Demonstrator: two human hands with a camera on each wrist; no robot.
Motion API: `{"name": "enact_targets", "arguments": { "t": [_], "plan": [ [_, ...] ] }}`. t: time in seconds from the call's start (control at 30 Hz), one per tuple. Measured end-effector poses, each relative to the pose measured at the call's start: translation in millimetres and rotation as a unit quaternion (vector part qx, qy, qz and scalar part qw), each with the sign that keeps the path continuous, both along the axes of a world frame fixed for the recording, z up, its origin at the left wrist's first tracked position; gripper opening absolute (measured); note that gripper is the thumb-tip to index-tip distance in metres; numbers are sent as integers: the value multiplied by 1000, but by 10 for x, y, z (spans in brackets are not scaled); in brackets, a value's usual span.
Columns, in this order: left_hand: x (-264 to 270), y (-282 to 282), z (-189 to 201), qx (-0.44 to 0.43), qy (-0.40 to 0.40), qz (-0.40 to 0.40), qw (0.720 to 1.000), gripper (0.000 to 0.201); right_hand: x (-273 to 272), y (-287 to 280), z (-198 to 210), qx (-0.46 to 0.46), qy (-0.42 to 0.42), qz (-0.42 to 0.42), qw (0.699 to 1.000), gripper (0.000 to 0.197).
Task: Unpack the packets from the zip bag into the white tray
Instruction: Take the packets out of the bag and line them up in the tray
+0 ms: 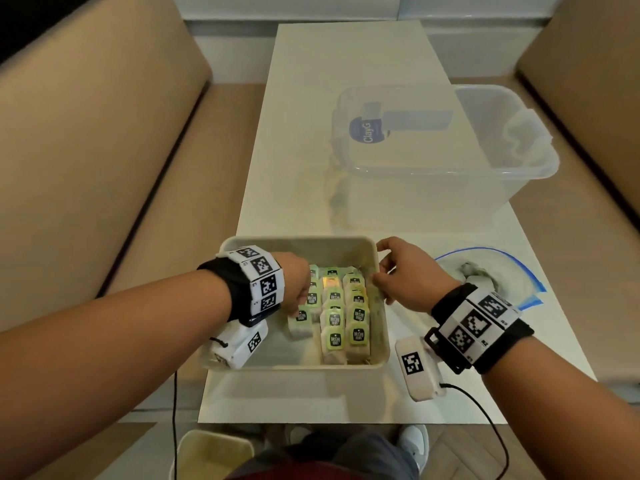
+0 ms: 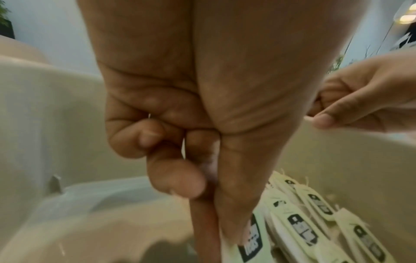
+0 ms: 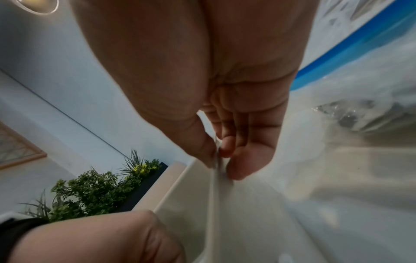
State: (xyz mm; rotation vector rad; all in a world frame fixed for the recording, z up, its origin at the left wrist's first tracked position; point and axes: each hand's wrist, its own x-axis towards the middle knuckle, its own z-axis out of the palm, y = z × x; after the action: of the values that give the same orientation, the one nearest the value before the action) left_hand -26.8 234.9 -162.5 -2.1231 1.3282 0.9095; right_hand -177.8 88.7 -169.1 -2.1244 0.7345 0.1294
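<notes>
Both forearms carry black wrist straps with checkered marker bands. Inside the white tray [image 1: 380,358], a smooth rounded-corner rectangular bin, the left hand [image 1: 298,284] pinches a flat paper packet [image 2: 251,240] between thumb and straight forefinger, at the tray's left side. Rows of packets [image 1: 343,317] with green and yellow labels fill the tray's middle and right. The right hand [image 1: 405,275] grips the tray's thin right wall between thumb and fingers. Right of the tray lies the crumpled clear zip bag [image 1: 512,271], blue-edged.
</notes>
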Motion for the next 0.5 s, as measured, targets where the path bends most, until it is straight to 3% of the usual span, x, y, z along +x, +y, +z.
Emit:
{"name": "enact_targets", "arguments": {
  "t": [0.37,0.5],
  "plan": [
    [-22,-177,-4,12,-30,31,999,34,-64,-52,22,28,-21,-4,999,51],
    [-38,-286,270,-86,-60,41,994,34,-203,-254,69,12,-56,-31,998,38]
  ]
}}
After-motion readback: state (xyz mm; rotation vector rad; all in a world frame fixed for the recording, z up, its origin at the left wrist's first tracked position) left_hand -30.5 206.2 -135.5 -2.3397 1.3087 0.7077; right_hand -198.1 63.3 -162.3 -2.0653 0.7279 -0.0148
